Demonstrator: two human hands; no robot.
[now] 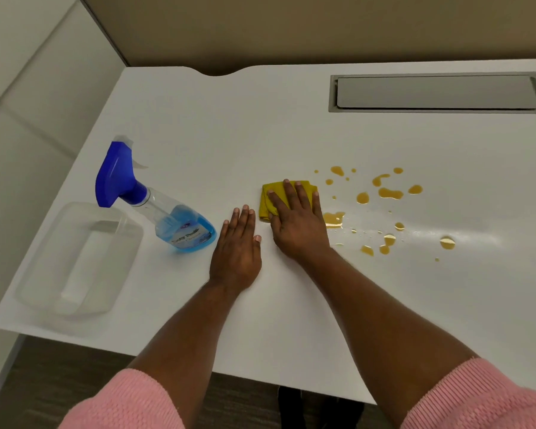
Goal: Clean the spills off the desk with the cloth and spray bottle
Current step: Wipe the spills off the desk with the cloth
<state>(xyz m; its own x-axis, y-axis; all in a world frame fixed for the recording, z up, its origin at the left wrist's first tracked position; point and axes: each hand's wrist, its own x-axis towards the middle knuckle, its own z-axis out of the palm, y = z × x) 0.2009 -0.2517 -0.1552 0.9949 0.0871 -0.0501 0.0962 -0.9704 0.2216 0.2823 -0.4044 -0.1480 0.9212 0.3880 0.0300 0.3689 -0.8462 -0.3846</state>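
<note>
A white desk [260,134] fills most of the frame, seen from above. Near the centre, the person's right hand [297,221] lies flat, fingers spread, pressing down on a folded yellow cloth [271,198]; the palm and fingers cover most of the cloth, and nothing is pinched or clenched. The left hand [235,249] rests just left of it, palm down on the bare desk, fingers extended and holding nothing, close to the right hand but apart from it.

Amber spills [390,193] dot the desk right of centre. The nearest puddle touches the right edge of the right hand, while the other drops scatter further right and toward the lower right.

At left of centre, a spray bottle [167,215] with a blue trigger head and blue liquid stands just beside the left hand, not touching it. A clear plastic container [75,258] sits at the lower left, next to the bottle. A grey cable hatch [437,92] is set into the desk at the upper right. Pink sleeves [483,397] show at the bottom edge.
</note>
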